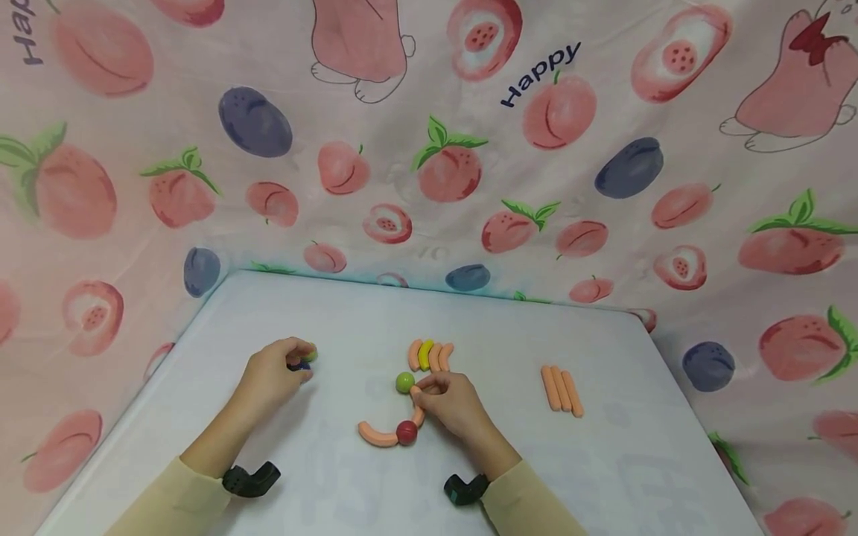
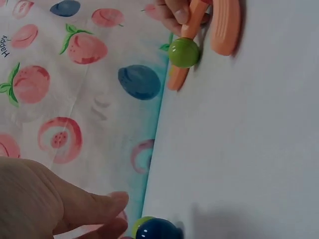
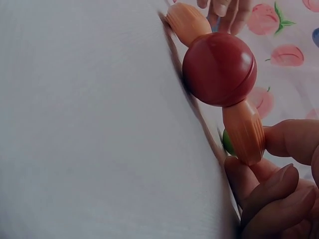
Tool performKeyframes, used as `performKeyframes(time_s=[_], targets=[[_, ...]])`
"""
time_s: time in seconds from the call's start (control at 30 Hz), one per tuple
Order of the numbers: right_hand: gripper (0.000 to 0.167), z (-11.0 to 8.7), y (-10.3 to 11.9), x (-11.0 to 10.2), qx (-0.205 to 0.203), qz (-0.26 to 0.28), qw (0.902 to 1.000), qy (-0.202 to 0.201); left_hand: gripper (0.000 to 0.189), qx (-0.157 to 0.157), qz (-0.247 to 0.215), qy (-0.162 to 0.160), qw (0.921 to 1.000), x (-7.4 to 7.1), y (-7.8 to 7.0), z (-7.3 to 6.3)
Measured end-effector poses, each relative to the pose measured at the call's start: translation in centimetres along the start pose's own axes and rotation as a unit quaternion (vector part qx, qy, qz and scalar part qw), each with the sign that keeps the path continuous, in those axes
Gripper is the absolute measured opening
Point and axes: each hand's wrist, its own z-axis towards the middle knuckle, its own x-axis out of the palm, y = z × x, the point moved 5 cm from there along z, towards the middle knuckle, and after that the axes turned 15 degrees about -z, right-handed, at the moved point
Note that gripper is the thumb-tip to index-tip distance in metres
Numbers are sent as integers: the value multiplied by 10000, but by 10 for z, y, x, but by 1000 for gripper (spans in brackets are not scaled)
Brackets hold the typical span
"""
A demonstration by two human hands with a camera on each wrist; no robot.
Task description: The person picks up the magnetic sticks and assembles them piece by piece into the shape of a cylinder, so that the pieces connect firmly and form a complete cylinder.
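My right hand (image 1: 456, 402) pinches a curved orange stick (image 3: 243, 132) between thumb and fingers, near the middle of the table. A red ball (image 1: 406, 432) joins that stick to another curved orange stick (image 1: 377, 435). Right by the held stick's far end is a green ball (image 1: 405, 383); whether they are joined I cannot tell. Over at the left, my left hand (image 1: 273, 372) reaches around a dark blue ball (image 2: 158, 230) and a lighter green ball (image 1: 311, 356). Its fingers look parted in the left wrist view, and their contact with the balls is partly hidden.
Behind the right hand lies a row of curved sticks, orange ones (image 1: 415, 355) and a yellow one (image 1: 425, 355). Three straight orange sticks (image 1: 563, 391) lie at the right. The white table (image 1: 322, 305) ends against a fruit-print cloth (image 1: 415, 164).
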Motion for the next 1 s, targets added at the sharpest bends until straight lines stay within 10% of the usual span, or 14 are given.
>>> performKeyframes(time_s=[0.4,1.0], targets=[[19,0,-1,1,83,127,9999,34,34,-179,227,157,9995,23,12,-14],[18,1,1,-1,16,369,9993,106,19,-269,-211,1112,9932,77,-13,-41]])
